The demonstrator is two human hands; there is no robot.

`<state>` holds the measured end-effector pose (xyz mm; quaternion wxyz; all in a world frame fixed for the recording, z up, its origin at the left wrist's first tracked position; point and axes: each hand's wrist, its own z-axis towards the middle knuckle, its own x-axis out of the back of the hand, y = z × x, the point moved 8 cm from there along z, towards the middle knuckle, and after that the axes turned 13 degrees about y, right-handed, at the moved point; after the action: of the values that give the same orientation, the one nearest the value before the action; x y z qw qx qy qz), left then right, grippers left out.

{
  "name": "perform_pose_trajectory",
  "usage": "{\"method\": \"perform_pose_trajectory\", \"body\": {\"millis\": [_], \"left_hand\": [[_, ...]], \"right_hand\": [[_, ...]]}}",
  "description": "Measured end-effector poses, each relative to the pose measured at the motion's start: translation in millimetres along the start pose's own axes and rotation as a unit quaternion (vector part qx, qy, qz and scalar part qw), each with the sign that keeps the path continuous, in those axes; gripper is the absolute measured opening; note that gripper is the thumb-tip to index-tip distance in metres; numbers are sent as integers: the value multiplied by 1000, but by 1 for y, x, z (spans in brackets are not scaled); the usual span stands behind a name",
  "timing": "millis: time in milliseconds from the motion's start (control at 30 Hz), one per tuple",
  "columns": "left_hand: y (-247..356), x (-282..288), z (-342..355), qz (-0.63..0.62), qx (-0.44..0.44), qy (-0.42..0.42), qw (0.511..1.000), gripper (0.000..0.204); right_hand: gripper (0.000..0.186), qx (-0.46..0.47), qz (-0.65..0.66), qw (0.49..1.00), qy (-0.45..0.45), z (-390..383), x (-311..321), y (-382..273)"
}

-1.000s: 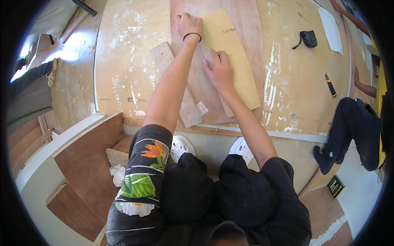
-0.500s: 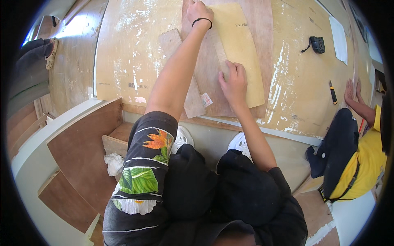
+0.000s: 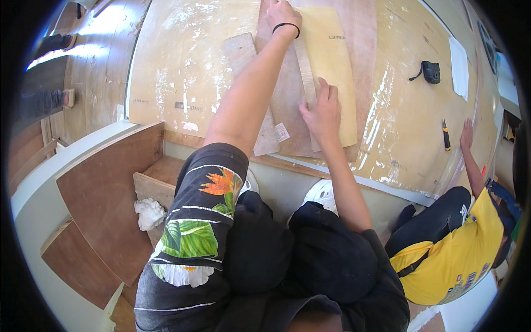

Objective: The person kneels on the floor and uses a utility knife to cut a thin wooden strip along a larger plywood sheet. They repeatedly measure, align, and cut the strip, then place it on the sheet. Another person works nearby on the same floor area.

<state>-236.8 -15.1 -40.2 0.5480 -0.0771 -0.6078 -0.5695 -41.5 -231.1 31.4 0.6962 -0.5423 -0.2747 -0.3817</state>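
Observation:
My left hand [image 3: 284, 17], with a black band at the wrist, is curled at the far end of a pale, narrow strip [image 3: 305, 69]; its fingertips are partly cut off by the picture's edge. The strip has fine cross lines and runs along the left side of a yellow panel [image 3: 331, 55]. My right hand [image 3: 323, 115] rests over the strip's nearer part, thumb to the left and fingers apart on the panel. Beneath lies a reddish-brown plywood sheet [image 3: 365, 55]. A narrow worn board [image 3: 241, 50] lies under my left forearm, beside a small printed label [image 3: 282, 132].
On the scuffed yellowish worktop [image 3: 166, 66] lie a black tape measure [image 3: 431, 72], a yellow-black utility knife [image 3: 446, 135] and a white sheet [image 3: 458, 69]. A co-worker in yellow [image 3: 459, 254] crouches at right. Brown wooden panels [image 3: 110, 193] stand at left, near crumpled white paper [image 3: 149, 214].
The view has shifted slightly. My right fingers are straighter, while my left hand keeps its place at the strip's far end. The co-worker at right has bent lower, one arm stretched onto the worktop.

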Motion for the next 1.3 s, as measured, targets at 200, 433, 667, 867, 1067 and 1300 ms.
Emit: {"method": "perform_pose_trajectory", "body": {"millis": [200, 433, 667, 867, 1067, 1300], "left_hand": [[4, 9, -5, -8, -5, 15, 1000, 17], [-17, -19, 1, -56, 1, -5, 998, 18], [-11, 51, -39, -99, -18, 15, 995, 14], [14, 117, -179, -42, -138, -124, 982, 21], [-1, 118, -196, -20, -170, -124, 977, 36], [15, 119, -204, 55, -253, -93, 961, 29]], "right_hand": [[52, -41, -57, 996, -56, -20, 2, 8], [33, -178, 30, 974, -137, -17, -6, 34], [16, 5, 25, 1000, -1, -16, 11, 12], [11, 52, -20, 996, -68, -14, 9, -1], [13, 105, -81, 978, -161, 0, -5, -7], [13, 53, -132, 969, -200, 126, 73, -40]]}}
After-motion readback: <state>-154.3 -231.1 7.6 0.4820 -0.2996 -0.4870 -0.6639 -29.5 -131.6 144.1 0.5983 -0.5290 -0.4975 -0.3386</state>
